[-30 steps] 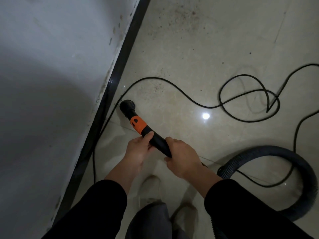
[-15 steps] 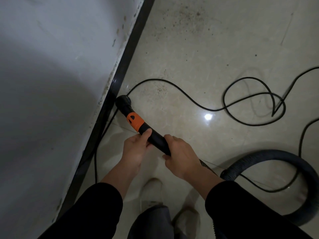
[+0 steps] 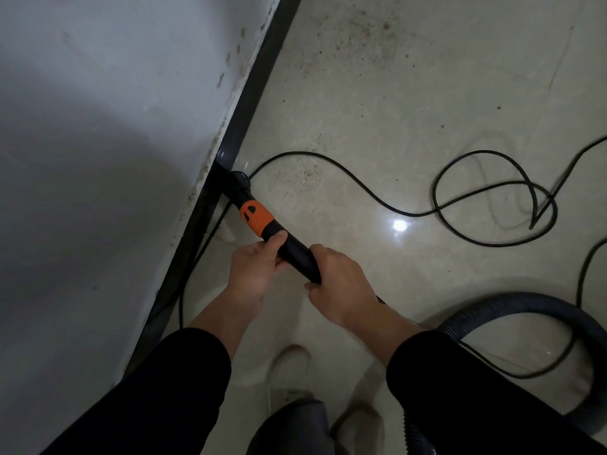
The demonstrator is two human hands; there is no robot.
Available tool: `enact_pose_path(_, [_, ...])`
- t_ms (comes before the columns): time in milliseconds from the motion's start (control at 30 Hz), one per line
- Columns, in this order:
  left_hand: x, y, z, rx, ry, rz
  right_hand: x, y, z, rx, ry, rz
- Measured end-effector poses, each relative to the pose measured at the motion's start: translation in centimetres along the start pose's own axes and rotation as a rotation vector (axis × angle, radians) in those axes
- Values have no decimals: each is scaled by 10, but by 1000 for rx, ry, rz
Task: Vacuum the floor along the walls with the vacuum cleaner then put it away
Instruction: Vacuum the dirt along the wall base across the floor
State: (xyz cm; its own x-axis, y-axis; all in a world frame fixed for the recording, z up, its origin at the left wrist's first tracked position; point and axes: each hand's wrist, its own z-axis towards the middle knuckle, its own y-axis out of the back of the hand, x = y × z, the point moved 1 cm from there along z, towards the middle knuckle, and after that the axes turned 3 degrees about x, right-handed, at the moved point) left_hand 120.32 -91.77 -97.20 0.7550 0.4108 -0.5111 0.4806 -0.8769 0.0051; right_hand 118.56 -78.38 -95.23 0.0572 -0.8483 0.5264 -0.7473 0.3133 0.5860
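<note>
A black vacuum nozzle tube [image 3: 297,252] with an orange collar [image 3: 256,216] points up and left, its tip [image 3: 239,182] against the black baseboard [image 3: 249,90] of the white wall [image 3: 98,159]. My left hand [image 3: 253,270] grips the tube just behind the orange collar. My right hand [image 3: 341,284] grips the tube's rear end, where the grey ribbed hose [image 3: 532,310] begins and curves off to the right. The vacuum's body is out of view.
A black power cord [image 3: 361,188] snakes over the glossy beige tile floor [image 3: 394,110] and loops at the right. Dirt specks [image 3: 377,31] lie on the floor ahead near the wall. My two light shoes [image 3: 290,366] stand below the hands.
The nozzle tip has slid left and forward until it meets the baseboard. Both hands moved with it, keeping their grip.
</note>
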Motion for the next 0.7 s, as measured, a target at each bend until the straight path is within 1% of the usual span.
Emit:
enact_pose_path(400, [22, 14, -22, -61, 73, -86, 8, -5, -22, 75, 17, -29])
enact_pose_path(700, [39, 36, -37, -51, 103, -184, 17, -20, -32, 120, 61, -61])
